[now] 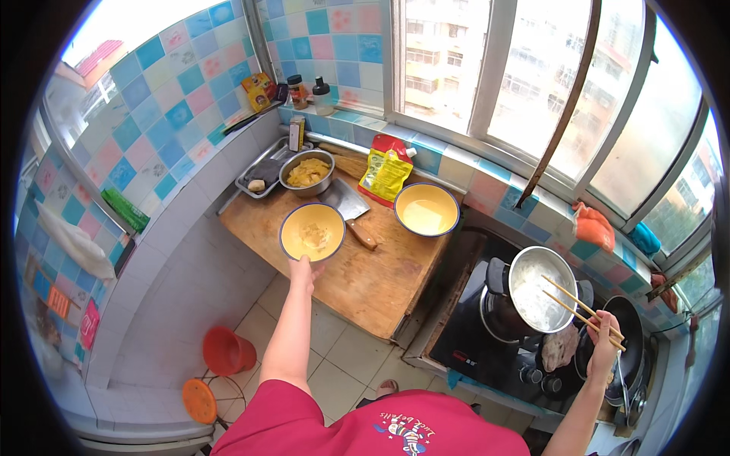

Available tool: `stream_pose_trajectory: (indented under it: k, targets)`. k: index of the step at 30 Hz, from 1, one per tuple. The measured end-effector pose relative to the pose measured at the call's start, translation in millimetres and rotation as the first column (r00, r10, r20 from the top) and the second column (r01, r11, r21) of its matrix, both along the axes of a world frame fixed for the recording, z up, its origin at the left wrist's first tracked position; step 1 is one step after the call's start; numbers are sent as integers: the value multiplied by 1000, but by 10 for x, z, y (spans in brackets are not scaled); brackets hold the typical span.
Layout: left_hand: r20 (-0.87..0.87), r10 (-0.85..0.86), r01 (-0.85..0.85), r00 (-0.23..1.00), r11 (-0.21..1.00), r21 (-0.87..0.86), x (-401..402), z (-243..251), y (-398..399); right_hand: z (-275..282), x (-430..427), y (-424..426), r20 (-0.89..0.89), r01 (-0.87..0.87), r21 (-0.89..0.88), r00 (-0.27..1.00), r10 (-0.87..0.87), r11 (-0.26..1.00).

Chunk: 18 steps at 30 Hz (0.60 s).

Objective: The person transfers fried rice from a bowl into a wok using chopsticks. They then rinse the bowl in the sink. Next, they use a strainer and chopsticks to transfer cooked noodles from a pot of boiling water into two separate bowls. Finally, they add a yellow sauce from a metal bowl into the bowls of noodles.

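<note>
My left hand [305,273] grips the near rim of a yellow enamel bowl [312,222] with a blue edge, over the wooden board. Some pale residue shows on the bowl's bottom. In my right hand [604,342] is a pair of wooden chopsticks [579,313], their tips inside a steel pot [542,273] on the gas stove [456,342]. Whitish, steamy or frothy contents fill the pot. A cleaver [345,199] with a wooden handle lies on the board, right of the held bowl. Further right stands a second yellow enamel bowl [426,194].
A steel bowl of yellow pieces [308,172], a metal tray [242,181] and a red-yellow spouted pouch [386,168] stand along the back of the wooden board [365,290]. A dark wok [624,319] sits at right. A red bucket [228,350] and orange stool [199,400] are below.
</note>
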State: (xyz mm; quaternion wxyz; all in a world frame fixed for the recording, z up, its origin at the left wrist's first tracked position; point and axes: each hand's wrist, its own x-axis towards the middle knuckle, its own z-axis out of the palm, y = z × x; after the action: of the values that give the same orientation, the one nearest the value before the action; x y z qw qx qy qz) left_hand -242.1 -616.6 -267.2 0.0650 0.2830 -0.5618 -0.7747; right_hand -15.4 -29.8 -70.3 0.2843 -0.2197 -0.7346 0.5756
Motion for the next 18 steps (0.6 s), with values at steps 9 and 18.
stream_pose_trajectory:
  k: [9, 18]
  targets:
    - [123, -492, 495, 862, 869, 7, 1118, 391, 990, -103, -215, 206, -44, -121, 40, 991, 123, 992]
    - [99, -446, 457, 890, 871, -184, 1220, 182, 1448, -319, -614, 555, 156, -243, 336, 967, 201, 910]
